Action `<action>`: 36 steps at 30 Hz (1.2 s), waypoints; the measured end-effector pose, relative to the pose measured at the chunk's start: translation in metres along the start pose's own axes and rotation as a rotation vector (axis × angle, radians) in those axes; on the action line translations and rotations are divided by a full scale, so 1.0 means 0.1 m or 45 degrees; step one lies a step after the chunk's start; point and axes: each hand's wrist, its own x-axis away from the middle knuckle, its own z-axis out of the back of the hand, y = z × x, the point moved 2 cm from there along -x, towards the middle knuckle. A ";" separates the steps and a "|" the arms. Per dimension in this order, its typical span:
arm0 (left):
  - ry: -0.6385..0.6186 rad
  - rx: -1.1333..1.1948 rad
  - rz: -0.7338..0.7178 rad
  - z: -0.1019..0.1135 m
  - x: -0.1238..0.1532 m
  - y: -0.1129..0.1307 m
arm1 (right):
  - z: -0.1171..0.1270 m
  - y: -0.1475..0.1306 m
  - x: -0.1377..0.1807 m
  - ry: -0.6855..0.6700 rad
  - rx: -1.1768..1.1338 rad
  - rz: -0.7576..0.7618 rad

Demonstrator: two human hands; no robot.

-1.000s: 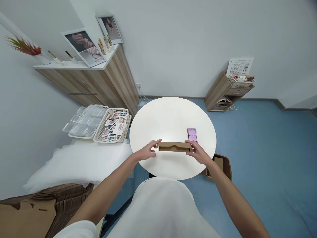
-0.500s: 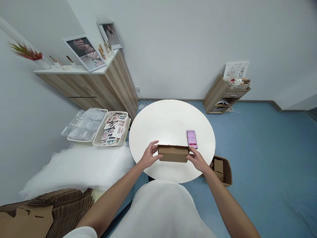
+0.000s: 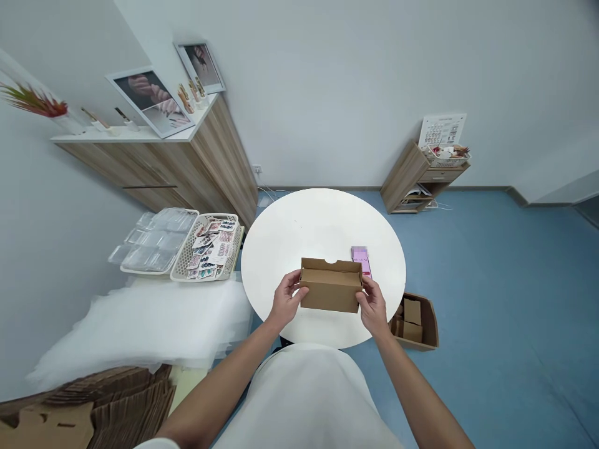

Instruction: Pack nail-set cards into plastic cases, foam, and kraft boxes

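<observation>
A small brown cardboard box [image 3: 331, 288] is held over the near part of a round white table [image 3: 309, 231], its top open and a flap standing at the back. My left hand [image 3: 285, 300] grips the box's left end, fingers curled round it. My right hand [image 3: 372, 305] grips the right end the same way. Just behind the box's right corner a phone [image 3: 362, 260] with a pink lit screen lies flat on the table.
Left of the table stand a white basket [image 3: 211, 249] of printed cards and a tray of clear plastic packs [image 3: 152, 243]. White foam sheets [image 3: 140, 324] and stacked flat cardboard [image 3: 93, 405] lie nearer. An open carton [image 3: 414, 321] sits on the blue floor at right.
The box has been lifted off the table and drawn toward me, tipping so its front face and open top show. Both hands shifted from its upper edges to its ends.
</observation>
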 end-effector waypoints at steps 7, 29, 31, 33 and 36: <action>-0.064 -0.070 -0.030 0.04 -0.07 0.09 | 0.08 -0.10 -0.06 -0.006 0.005 0.128; -0.477 -0.801 -0.555 0.48 -0.28 0.45 | 0.07 -0.43 -0.45 -0.561 0.604 0.565; -0.473 -0.832 -0.653 0.49 -0.28 0.42 | 0.06 -0.44 -0.44 -0.559 0.624 0.602; -0.464 -0.844 -0.693 0.49 -0.27 0.41 | 0.05 -0.44 -0.42 -0.555 0.650 0.644; -0.461 -0.818 -0.658 0.49 -0.25 0.41 | 0.04 -0.43 -0.41 -0.533 0.681 0.750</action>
